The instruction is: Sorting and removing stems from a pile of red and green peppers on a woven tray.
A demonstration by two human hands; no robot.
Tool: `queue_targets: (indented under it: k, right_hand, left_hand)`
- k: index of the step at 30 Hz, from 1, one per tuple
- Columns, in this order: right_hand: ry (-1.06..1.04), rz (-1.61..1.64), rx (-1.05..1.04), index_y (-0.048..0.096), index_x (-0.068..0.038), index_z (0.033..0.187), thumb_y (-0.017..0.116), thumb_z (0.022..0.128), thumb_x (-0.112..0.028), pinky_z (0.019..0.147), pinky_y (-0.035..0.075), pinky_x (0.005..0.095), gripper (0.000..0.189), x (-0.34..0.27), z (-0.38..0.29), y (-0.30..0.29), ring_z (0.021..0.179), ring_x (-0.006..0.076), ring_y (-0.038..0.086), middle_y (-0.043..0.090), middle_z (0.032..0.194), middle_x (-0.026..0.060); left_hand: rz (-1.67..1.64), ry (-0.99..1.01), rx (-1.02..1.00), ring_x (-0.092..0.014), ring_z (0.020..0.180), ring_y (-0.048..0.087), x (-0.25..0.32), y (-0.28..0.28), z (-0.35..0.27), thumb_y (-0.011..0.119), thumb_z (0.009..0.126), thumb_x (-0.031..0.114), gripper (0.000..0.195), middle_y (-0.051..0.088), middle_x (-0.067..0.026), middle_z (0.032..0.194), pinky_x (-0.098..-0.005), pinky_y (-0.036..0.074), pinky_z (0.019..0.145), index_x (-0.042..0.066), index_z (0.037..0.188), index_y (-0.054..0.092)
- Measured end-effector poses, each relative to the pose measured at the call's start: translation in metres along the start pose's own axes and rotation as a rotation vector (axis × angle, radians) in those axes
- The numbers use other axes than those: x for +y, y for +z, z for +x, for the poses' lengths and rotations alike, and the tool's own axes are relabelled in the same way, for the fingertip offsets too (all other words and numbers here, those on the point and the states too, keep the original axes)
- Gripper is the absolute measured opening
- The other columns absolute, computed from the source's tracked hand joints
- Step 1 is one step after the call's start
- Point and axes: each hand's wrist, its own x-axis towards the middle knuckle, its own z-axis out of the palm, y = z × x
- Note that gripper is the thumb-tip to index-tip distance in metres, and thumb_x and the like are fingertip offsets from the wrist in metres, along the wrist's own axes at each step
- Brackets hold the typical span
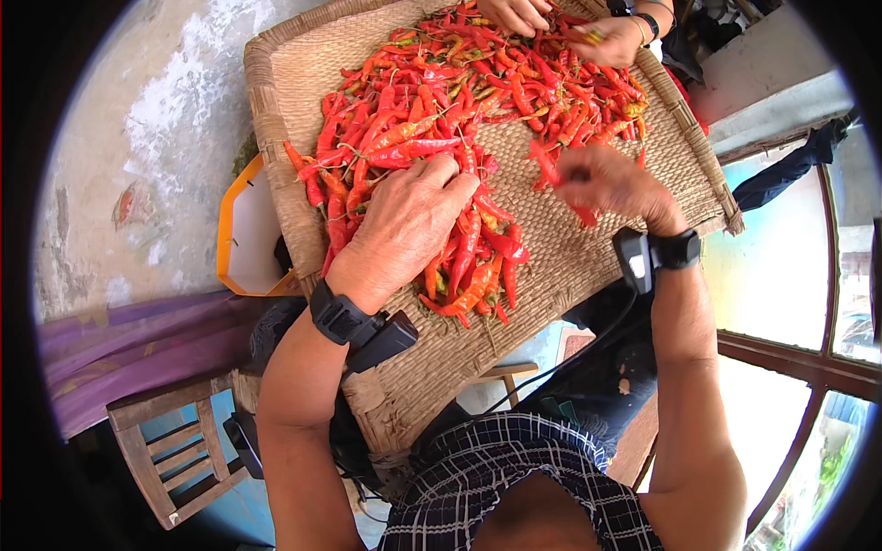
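A wide heap of red chili peppers (406, 131), a few orange or yellowish, lies on a woven tray (551, 262) with a raised rim. My left hand (417, 213) rests palm down on the left part of the heap, fingers curled among the peppers; whether it grips one is hidden. To the right, over a thinly covered part of the weave, my right hand (610, 182) is blurred. A red pepper (544, 164) shows at its fingertips, and another lies just below; whether the fingers are closed on either is unclear.
Another person's hands (610, 41) work among peppers at the tray's far side. An orange-rimmed container (251, 241) stands left of the tray by a stained wall (158, 138). A wooden chair (176, 454) is at lower left, windows (765, 289) at right. A cable hangs from my right wrist device.
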Motion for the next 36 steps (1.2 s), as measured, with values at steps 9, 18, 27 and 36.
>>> queue_targets:
  k: [9, 18, 27, 36]
  right_hand:
    - [-0.055, 0.378, 0.596, 0.061, 0.003, 0.116, 0.065, 0.089, -0.02, 0.067, 0.053, 0.0278, 0.035, 0.01, 0.042, 0.008, 0.072, 0.013, 0.063, 0.069, 0.085, 0.0094]
    - [-0.051, 0.187, 0.266, 0.063, 0.0, 0.101, 0.068, 0.085, -0.009, 0.068, 0.05, 0.0279, 0.02, -0.003, 0.06, 0.068, 0.075, 0.0101, 0.06, 0.066, 0.082, 0.0038]
    - [-0.091, 0.338, 0.547, 0.063, -0.001, 0.092, 0.065, 0.086, -0.006, 0.058, 0.047, 0.0246, 0.008, -0.009, 0.024, 0.039, 0.065, 0.007, 0.056, 0.063, 0.074, 0.0012]
    - [-0.061, 0.781, 0.266, 0.061, -0.001, 0.101, 0.064, 0.092, -0.02, 0.053, 0.043, 0.0184, 0.021, -0.008, 0.018, 0.013, 0.063, 0.0049, 0.056, 0.063, 0.081, -0.0004]
  left_hand:
    - [-0.045, -0.025, -0.019, -0.036, 0.087, 0.061, -0.001, -0.001, 0.002, 0.055, 0.079, -0.006, 0.028, 0.057, -0.0147, 0.1, -0.0446, 0.051, 0.074, 0.003, 0.105, 0.058]
    - [-0.069, -0.031, -0.018, -0.036, 0.087, 0.061, -0.002, -0.004, 0.0, 0.053, 0.077, -0.009, 0.03, 0.056, -0.0146, 0.099, -0.0449, 0.051, 0.073, 0.003, 0.104, 0.058]
    - [-0.064, -0.005, -0.017, -0.036, 0.085, 0.06, -0.002, -0.003, 0.0, 0.052, 0.077, -0.008, 0.03, 0.054, -0.0141, 0.094, -0.045, 0.05, 0.072, 0.004, 0.104, 0.058]
    - [-0.018, 0.01, -0.022, -0.034, 0.08, 0.06, -0.003, -0.001, -0.001, 0.055, 0.078, -0.002, 0.018, 0.053, -0.0135, 0.089, -0.044, 0.05, 0.069, 0.004, 0.095, 0.056]
